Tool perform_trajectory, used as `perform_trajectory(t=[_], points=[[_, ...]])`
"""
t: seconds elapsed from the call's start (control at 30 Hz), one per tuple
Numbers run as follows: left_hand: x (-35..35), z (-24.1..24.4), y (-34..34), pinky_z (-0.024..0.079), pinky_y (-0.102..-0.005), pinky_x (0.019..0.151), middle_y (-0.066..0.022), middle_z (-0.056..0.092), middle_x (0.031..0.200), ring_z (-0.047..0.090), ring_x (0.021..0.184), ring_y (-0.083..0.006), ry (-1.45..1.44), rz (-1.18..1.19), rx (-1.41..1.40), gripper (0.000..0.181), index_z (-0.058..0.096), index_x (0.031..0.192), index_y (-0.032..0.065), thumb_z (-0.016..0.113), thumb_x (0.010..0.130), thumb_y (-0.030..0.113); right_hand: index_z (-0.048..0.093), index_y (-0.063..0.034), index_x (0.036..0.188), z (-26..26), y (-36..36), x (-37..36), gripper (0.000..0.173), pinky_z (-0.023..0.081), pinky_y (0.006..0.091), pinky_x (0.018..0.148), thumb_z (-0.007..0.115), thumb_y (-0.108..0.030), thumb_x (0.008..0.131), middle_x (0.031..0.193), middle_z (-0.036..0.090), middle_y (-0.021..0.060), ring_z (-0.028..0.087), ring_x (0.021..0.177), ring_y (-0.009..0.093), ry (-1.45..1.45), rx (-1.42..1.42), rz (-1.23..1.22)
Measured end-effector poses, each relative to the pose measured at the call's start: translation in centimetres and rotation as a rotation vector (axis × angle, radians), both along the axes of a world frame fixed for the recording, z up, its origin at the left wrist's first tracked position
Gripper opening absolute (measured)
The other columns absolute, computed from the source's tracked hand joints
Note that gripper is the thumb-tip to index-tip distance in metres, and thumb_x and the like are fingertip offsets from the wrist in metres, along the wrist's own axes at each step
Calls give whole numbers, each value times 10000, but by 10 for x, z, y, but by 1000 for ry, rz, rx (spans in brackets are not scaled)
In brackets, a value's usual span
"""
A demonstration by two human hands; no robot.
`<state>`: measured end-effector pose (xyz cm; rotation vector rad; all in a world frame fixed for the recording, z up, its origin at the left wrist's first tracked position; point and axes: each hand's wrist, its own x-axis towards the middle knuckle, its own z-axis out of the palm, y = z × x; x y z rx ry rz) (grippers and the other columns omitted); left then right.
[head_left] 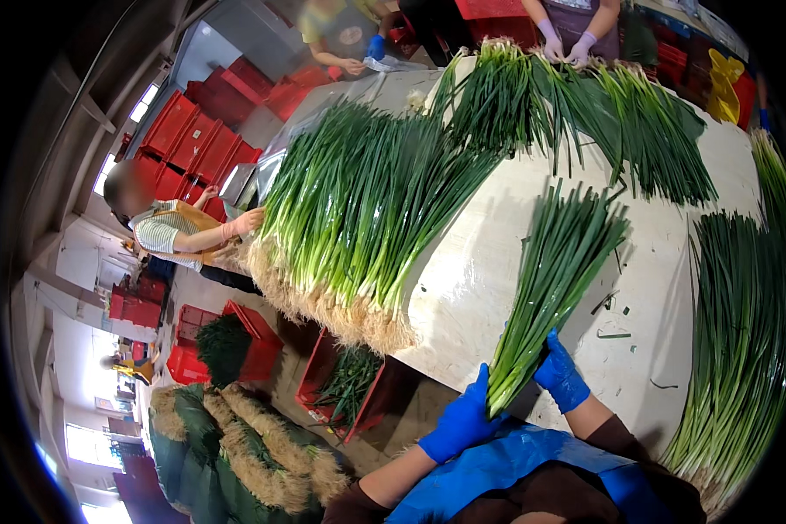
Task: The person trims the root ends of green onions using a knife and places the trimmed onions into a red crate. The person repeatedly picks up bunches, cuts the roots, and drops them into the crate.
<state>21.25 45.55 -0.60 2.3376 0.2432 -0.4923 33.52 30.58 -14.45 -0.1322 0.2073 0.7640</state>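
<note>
In blue gloves, my two hands hold one bundle of green onions [550, 281] against my blue apron [530, 458]. My left hand [462, 412] grips the pale lower stalks near the root end, which its fingers and the apron partly hide. Higher up, my right hand [561, 376] is closed around the other side of the stalks. The dark green leaf tips point away from me over the white table [458, 308]. A wide row of rooted green onions [360, 216] lies to the left, and another pile [737, 340] lies to the right.
Across the table a co-worker's gloved hands [566, 51] handle more onions [504, 98]. Another person [183, 229] stands at the left. Below the left edge are a red crate of leaves [347, 386] and root-covered bundles [249, 445]. Leaf scraps [612, 336] litter the tabletop.
</note>
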Motion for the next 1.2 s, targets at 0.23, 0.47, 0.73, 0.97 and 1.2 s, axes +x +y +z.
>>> perform_trajectory(t=[0.23, 0.47, 0.73, 0.97, 1.2], points=[[36, 8, 66, 477, -441, 839, -309, 477, 1215, 551, 1028, -441, -8, -147, 48, 1035, 39, 1471, 67, 716, 711, 257, 448, -47, 1318, 28, 45, 22, 529, 379, 472, 1024, 566, -355, 904, 1309, 497, 151, 489, 1185, 317, -111, -111, -151], [77, 55, 193, 495, -423, 827, -284, 402, 1343, 581, 1028, -379, -168, -123, 42, 1034, 24, 1477, 83, 720, 732, 256, 483, -30, 1274, 108, 174, 84, 377, 412, 428, 1006, 528, -171, 927, 1254, 547, 124, 527, 1149, 274, -188, -10, -95], [141, 50, 376, 397, -408, 1007, -259, 356, 1396, 437, 1240, -360, -373, 116, 2, 1030, 92, 1467, 67, 777, 702, 150, 452, -1, 1289, 169, 361, 179, 619, 417, 408, 992, 693, -332, 824, 1230, 550, 123, 516, 1146, 224, -611, -476, 158], [163, -12, 414, 410, -431, 966, -309, 384, 1345, 435, 1222, -404, -338, 251, 300, 1151, 79, 1452, -7, 797, 661, 421, 126, 94, 1410, 107, 383, 162, 1043, 259, 452, 1091, 731, -451, 757, 1447, 232, 292, 269, 1345, 370, -951, -1015, 242], [160, -10, 405, 464, -420, 872, -282, 501, 1188, 523, 1072, -375, -300, 173, 526, 1163, 86, 1432, -51, 778, 656, 470, 430, -56, 1309, 76, 316, 120, 602, 484, 316, 791, 672, -343, 839, 1196, 568, 85, 574, 1000, 164, -691, -1051, 306]])
